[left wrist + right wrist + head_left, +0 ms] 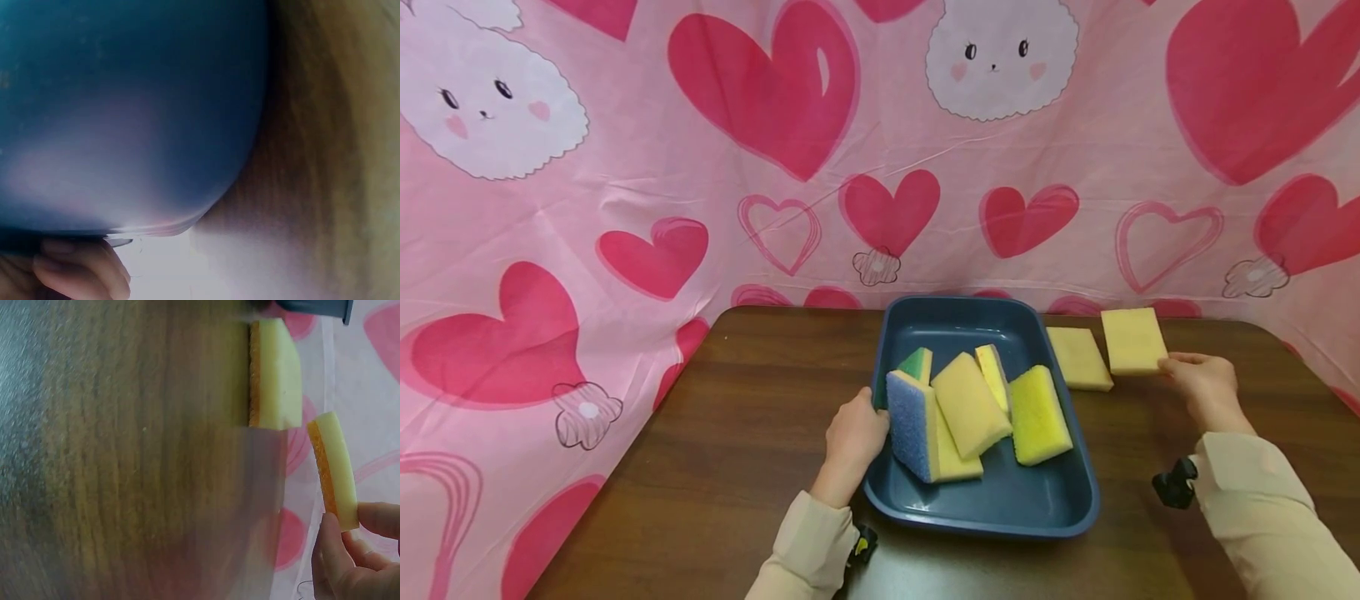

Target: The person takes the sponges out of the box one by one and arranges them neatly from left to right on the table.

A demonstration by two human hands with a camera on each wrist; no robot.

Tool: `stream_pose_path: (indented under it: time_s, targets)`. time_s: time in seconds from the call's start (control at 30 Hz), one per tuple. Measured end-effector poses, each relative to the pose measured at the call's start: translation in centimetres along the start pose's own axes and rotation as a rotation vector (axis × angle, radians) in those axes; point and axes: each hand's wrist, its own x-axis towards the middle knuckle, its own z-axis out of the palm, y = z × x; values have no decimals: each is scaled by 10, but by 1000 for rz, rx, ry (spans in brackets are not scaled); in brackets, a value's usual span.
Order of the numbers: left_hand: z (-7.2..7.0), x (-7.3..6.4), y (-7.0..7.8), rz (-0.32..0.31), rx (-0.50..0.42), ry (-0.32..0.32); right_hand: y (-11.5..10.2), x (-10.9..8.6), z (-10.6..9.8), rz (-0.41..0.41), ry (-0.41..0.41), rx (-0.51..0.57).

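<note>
My left hand (856,432) grips the left rim of a dark blue plastic basin (981,527); in the left wrist view its curled fingers (84,269) show at the basin's edge. With thumb and fingers, my right hand (1208,390) pinches one corner of a yellow sponge (1135,340) to the right of the basin. The right wrist view shows this held sponge (339,472) tilted and raised off the table, an orange layer on its underside. Beside it, a second yellow sponge (1077,358) lies flat on the table, close to the basin's right side.
Inside the basin, several sponges lie in a loose pile, among them a blue-faced one (912,427), a plain yellow one (970,404) and a bright yellow-green one (1040,415). The brown wooden table (760,400) ends at a pink heart-patterned cloth (715,167) behind it.
</note>
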Motion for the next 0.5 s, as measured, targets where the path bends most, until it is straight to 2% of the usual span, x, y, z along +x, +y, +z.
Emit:
stream_pose_path:
  time_s: [0.27, 0.5]
  targets:
    - [-1, 0, 1, -5, -1, -5, 3, 3, 3, 32, 26, 86]
    - [-2, 0, 2, 1, -8, -6, 6, 5, 4, 82, 87, 27]
